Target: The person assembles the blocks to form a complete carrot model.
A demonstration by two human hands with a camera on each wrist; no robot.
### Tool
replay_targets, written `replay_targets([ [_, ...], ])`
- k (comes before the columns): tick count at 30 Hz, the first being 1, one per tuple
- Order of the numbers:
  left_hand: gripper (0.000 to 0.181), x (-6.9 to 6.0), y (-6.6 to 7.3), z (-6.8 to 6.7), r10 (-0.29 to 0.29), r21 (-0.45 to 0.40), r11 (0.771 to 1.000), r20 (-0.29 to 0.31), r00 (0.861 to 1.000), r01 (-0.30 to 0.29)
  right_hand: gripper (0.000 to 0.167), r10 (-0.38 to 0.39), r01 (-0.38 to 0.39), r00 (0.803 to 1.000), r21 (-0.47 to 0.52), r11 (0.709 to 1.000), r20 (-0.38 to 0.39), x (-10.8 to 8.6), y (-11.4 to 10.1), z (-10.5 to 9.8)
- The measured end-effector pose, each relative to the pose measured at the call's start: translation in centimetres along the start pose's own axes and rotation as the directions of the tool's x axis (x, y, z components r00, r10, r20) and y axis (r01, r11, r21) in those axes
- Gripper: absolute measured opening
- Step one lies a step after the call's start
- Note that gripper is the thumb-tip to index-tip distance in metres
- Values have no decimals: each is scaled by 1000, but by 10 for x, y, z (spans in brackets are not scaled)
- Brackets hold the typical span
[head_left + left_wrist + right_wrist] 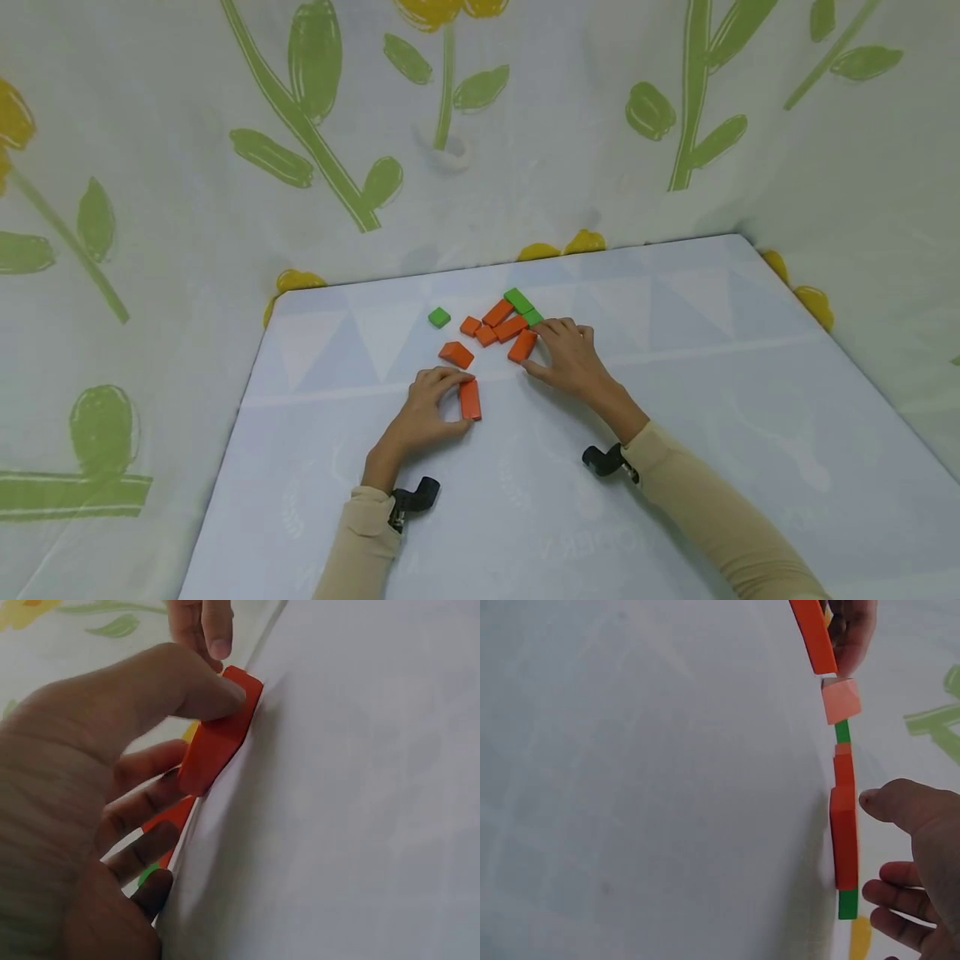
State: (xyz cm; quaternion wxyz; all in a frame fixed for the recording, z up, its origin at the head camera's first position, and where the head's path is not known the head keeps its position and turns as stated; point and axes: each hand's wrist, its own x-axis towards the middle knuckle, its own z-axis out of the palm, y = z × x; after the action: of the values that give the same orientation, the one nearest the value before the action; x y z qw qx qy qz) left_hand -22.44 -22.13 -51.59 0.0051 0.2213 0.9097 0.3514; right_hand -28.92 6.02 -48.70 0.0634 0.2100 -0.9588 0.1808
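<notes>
My left hand (427, 408) pinches a rectangular orange block (470, 401) between thumb and fingers, one at each end. In the left wrist view the thumb presses on this orange block (221, 735), just over the white surface. My right hand (572, 357) spreads its thumb and fingers about the two ends of another orange block (522, 346). In the right wrist view a small gap shows between the thumb and that orange block (844, 836). Between the hands, an orange wedge-like block (456, 355) lies on the table.
Beyond the hands, orange blocks (512, 327) and green blocks (517, 300) lie close together on the white table (675, 400). A lone green block (439, 317) sits to their left. A flower-patterned curtain (525, 167) hangs behind the table's far edge.
</notes>
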Motion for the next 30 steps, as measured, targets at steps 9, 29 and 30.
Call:
replay_targets([
  [9,60,-5,0,-1,-4,-70,998,-38,999,1,69,53,-52,998,-40,998,34,10,-2,10],
  [29,47,-6,-5,2,69,-26,997,-91,993,-71,56,-202,172,968,193,966,148,-20,-36,2],
  [30,47,-5,-5,3,74,-26,997,-91,993,-76,56,-206,175,966,192,966,157,-20,-37,3],
])
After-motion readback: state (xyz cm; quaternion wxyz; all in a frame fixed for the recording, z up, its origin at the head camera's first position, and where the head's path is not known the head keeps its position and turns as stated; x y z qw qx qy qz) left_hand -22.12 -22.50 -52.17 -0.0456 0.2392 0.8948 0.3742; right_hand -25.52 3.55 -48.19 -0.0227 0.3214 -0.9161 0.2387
